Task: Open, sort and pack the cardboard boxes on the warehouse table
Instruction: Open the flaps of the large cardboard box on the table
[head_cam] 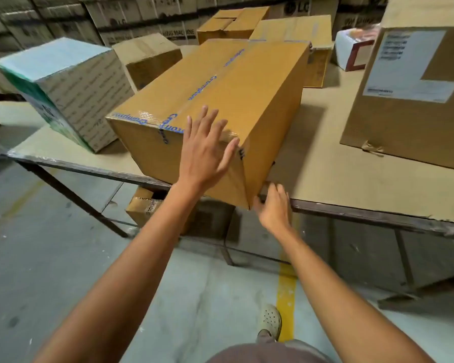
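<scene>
Left hand (207, 150) splayed atop taped box (220, 82) — right hand (274, 208), loose-fingered, at its bottom corner.

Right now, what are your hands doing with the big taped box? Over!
Left hand flat on taped box top, fingers straight. Right hand open at its lower corner. Box sealed, corner overhangs table edge. Green-white box close beside it.

The taped box (220, 100) sits on the table (338, 174), its near corner overhanging the edge. Around it: printed box (71, 82) at nine o'clock, small box (147, 58) at eleven, flapped box (231, 24) at twelve, labelled box (417, 106) at three.
</scene>
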A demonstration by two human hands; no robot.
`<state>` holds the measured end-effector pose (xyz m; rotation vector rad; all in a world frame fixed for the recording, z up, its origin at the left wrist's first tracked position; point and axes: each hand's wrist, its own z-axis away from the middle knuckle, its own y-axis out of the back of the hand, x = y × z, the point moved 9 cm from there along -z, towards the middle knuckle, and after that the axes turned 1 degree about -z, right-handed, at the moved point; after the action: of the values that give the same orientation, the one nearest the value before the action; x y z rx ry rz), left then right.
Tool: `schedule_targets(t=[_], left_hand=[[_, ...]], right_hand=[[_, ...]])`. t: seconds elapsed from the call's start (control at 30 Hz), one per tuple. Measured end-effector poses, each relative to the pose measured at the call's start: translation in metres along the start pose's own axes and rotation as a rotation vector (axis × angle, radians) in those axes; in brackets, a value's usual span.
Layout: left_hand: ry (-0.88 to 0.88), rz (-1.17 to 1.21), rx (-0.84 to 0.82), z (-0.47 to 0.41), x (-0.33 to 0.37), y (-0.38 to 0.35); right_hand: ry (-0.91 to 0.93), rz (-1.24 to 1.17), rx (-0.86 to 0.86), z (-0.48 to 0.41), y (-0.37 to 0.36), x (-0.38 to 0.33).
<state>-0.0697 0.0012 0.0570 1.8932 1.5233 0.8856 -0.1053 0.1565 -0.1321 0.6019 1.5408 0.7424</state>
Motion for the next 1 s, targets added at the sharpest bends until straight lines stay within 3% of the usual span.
schedule_targets(t=[0.27, 0.47, 0.73, 1.0], left_hand=[[0.112, 0.067, -0.353, -0.065, -0.018, -0.060], [0.145, -0.033, -0.566, -0.073, -0.022, -0.091], [0.152, -0.102, -0.704, -0.065, -0.017, -0.098], [0.096, -0.083, -0.649, -0.050, -0.025, -0.082]], right_hand=[[-0.150, -0.230, -0.010, -0.049, -0.027, 0.011], [-0.346, -0.413, 0.067, -0.069, -0.043, 0.026], [-0.371, -0.448, 0.145, -0.066, -0.049, 0.031], [-0.509, -0.290, 0.092, -0.034, -0.065, 0.031]])
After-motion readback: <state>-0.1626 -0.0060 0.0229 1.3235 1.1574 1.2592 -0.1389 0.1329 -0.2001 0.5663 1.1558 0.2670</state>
